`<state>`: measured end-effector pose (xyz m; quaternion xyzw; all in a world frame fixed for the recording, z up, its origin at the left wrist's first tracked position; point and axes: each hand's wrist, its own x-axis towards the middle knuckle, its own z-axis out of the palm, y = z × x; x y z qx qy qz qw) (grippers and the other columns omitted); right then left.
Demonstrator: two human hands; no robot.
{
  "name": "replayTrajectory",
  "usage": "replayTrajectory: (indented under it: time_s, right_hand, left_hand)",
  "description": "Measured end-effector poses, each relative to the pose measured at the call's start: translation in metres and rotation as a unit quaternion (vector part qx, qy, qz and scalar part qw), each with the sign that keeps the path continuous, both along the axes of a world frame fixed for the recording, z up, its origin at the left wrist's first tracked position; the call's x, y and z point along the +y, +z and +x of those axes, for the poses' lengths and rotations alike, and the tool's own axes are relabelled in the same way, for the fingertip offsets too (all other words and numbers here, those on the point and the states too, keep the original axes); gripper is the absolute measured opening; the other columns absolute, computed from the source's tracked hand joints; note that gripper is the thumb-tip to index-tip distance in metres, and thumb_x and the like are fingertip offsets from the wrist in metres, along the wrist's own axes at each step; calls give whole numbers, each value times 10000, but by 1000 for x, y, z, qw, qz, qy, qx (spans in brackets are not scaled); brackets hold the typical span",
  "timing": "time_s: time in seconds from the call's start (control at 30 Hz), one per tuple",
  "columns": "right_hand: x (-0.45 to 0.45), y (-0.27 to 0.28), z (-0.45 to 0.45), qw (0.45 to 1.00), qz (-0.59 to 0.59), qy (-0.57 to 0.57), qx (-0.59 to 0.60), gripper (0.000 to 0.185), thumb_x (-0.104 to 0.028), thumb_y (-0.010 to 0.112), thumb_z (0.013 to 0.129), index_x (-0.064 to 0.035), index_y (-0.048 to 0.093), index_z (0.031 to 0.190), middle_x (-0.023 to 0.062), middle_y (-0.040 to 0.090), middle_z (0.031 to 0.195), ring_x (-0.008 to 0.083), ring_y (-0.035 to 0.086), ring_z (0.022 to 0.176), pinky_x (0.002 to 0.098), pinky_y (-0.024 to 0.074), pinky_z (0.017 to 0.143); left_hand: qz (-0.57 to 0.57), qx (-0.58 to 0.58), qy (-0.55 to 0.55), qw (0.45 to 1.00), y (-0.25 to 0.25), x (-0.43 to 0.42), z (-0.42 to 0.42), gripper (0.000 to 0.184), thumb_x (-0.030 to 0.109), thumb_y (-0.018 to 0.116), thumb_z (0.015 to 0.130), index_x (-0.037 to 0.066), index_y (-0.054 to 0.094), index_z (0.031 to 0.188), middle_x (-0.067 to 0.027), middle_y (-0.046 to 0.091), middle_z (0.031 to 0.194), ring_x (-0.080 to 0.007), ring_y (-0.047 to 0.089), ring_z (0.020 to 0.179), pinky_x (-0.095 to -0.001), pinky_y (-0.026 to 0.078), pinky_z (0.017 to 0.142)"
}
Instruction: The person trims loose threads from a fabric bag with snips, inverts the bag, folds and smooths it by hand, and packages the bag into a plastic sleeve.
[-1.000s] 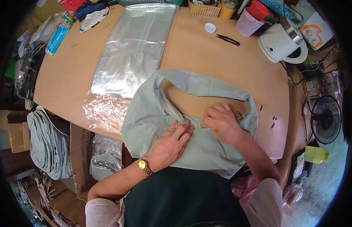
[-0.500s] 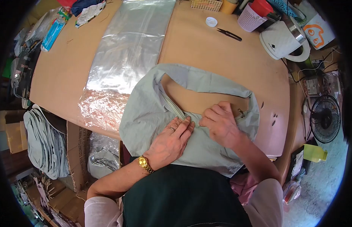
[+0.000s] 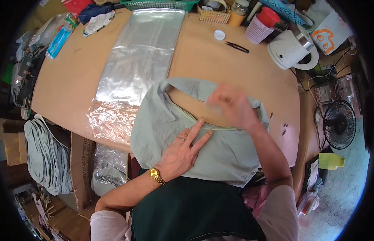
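Observation:
A pale grey-green fabric shoulder bag [image 3: 223, 160] lies on the table near my body, its strap looping away from me. A lighter zipper [image 3: 225, 128] runs along its upper edge. My left hand [image 3: 182, 150] rests flat on the bag, fingers spread, with the fingertips by the zipper. Above the strap opening, my right hand [image 3: 235, 106] is raised and smeared by motion. Whether anything is between its fingers does not show.
Clear plastic sheeting [image 3: 142, 56] stretches across the brown table [image 3: 211, 60]. Black thread snips [image 3: 237, 47] lie beside a white cap [image 3: 219, 35]. At the right stand a white kettle [image 3: 285, 50] and a fan [image 3: 340, 124]. Folded grey fabric [image 3: 46, 154] hangs at the left.
My right hand has lifted off the zipper edge and is in fast motion. My left fingers have spread apart, and the zipper line lies straighter. The view has shifted slightly.

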<state>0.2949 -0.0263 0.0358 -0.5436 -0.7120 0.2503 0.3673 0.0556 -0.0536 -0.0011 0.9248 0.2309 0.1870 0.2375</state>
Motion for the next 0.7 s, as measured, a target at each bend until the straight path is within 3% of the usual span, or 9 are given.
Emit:
replayTrajectory:
  time_s: [0.07, 0.13, 0.23, 0.33, 0.4, 0.53, 0.6, 0.67, 0.7]
  right_hand:
    - [44, 19, 11, 985, -2, -171, 6, 53, -1, 635, 856, 1, 683, 879, 122, 661, 889, 267, 650, 787, 344, 518, 760]
    - [81, 21, 27, 972, 101, -204, -64, 215, -46, 652, 838, -26, 670, 1050, 158, 631, 966, 318, 615, 864, 384, 489, 775]
    - [68, 28, 11, 945, 218, -199, -143, 359, -75, 678, 822, -40, 598, 1170, 188, 577, 1056, 367, 563, 975, 434, 456, 850]
    - [-23, 29, -41, 967, 32, -159, -197, 535, -178, 750, 778, -55, 515, 1243, 202, 497, 1256, 401, 476, 1198, 501, 391, 1015]
    - [-84, 12, -68, 942, -16, -134, -307, 704, -329, 766, 773, -79, 464, 1357, 228, 408, 1411, 462, 354, 1332, 646, 260, 1083]
    - [-130, -28, -32, 887, -150, -248, -359, 862, -554, 700, 783, -115, 405, 1464, 236, 249, 1556, 471, 203, 1437, 739, 136, 1081]
    - [-136, -43, -6, 882, -149, -293, -337, 906, -649, 614, 810, -162, 337, 1521, 235, 125, 1607, 484, 84, 1469, 765, 81, 1072]
    - [-133, -45, -3, 881, -144, -291, -343, 899, -667, 594, 817, -177, 333, 1524, 233, 119, 1609, 487, 74, 1469, 763, 79, 1073]
    - [-130, -44, -2, 881, -139, -276, -357, 893, -685, 573, 824, -192, 330, 1527, 231, 113, 1610, 490, 65, 1469, 761, 77, 1074]
  left_hand:
    - [-19, -20, 17, 999, 1, -3, 0, 484, 81, 637, 861, 76, 528, 1333, -213, 426, 1413, -390, 575, 1097, -426, 468, 992]
    - [-79, 15, 35, 996, 6, -1, 2, 432, 106, 675, 849, 63, 551, 1260, -219, 442, 1362, -375, 562, 1108, -413, 454, 1007]
    - [-33, 75, 28, 996, 19, 25, 10, 410, 152, 704, 839, 79, 555, 1213, -207, 454, 1315, -380, 517, 1158, -459, 400, 1062]
    - [50, 49, 76, 995, 6, 39, 20, 446, 223, 692, 860, 113, 543, 1266, -213, 411, 1407, -423, 399, 1309, -575, 287, 1116]
    - [77, 51, 102, 991, -3, 40, 28, 473, 279, 664, 879, 125, 527, 1305, -212, 374, 1456, -438, 342, 1355, -624, 234, 1117]
    - [106, 62, 138, 983, -12, 49, 42, 587, 427, 584, 914, 144, 463, 1414, -205, 265, 1563, -440, 204, 1453, -691, 117, 1122]
    - [105, 62, 144, 982, -14, 64, 47, 628, 458, 568, 915, 143, 436, 1443, -212, 301, 1541, -431, 220, 1450, -677, 145, 1117]
    - [127, 68, 215, 966, -9, 82, 52, 641, 426, 605, 895, 138, 436, 1442, -200, 363, 1501, -408, 292, 1412, -655, 221, 1073]
    - [144, 81, 208, 964, 4, 86, 55, 570, 332, 670, 848, 135, 509, 1357, -173, 469, 1376, -381, 406, 1304, -585, 297, 1023]
